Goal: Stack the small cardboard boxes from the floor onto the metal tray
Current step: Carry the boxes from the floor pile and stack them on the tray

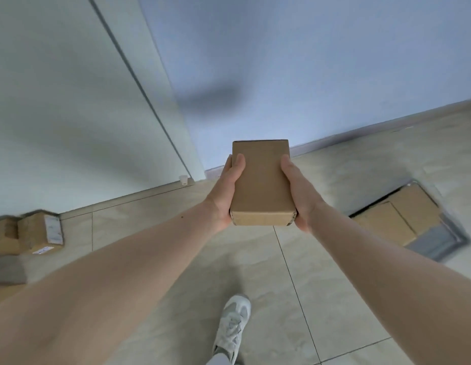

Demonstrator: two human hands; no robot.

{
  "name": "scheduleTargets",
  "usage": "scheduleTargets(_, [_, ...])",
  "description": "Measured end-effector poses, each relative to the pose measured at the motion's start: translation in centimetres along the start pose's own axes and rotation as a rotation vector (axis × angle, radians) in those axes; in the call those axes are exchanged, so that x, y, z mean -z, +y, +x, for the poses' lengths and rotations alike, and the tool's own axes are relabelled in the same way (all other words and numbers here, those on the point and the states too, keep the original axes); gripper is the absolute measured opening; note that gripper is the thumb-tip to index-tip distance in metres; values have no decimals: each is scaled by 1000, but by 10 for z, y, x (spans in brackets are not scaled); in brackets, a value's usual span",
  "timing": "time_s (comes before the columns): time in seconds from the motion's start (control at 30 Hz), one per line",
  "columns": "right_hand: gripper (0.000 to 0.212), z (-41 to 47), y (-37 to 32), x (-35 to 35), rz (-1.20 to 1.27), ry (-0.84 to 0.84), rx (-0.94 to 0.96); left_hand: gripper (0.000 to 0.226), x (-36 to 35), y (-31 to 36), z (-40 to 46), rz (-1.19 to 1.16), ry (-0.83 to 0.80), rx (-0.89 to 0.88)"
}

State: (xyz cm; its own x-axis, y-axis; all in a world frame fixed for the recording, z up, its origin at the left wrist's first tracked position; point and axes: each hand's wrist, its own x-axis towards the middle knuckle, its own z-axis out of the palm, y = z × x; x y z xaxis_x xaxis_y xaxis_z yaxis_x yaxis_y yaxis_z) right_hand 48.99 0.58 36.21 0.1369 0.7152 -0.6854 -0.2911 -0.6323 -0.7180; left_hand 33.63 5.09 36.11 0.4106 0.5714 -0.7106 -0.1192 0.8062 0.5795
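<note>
The pale tiled floor [321, 285] spreads under you. To your right lies the grey metal tray [437, 241], flat brown cardboard boxes [395, 217] already on it. More brown boxes [31, 233] wait far left. You hold one small plain brown cardboard box [261, 180] up between left hand [225, 191] and right hand [298, 191], thumbs curled over its top.

plain brown rectangular cardboard box [260, 180]: matt, smooth paperboard | grey shallow metal tray [439, 241]: dull, blurred | beige floor tiles [334, 299]: smooth, faint sheen | white-grey lace-up shoe [233, 327]: cloth-like upper | pale blue wall [308, 61]: matt
</note>
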Motion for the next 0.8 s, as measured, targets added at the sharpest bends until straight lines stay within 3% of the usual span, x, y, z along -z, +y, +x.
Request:
scheduleTargets(0.33, [51,0,-49,172,128,186,53,51,-181,-5,63,130,-61,56])
scheduleTargets(0.7, [56,-40,-30,392,114,266,23,58,-374,-121,113,128,-41,69])
scheduleTargets(0.8, [49,-56,-26,451,103,292,4,50,-424,-162,117,130,-22,69])
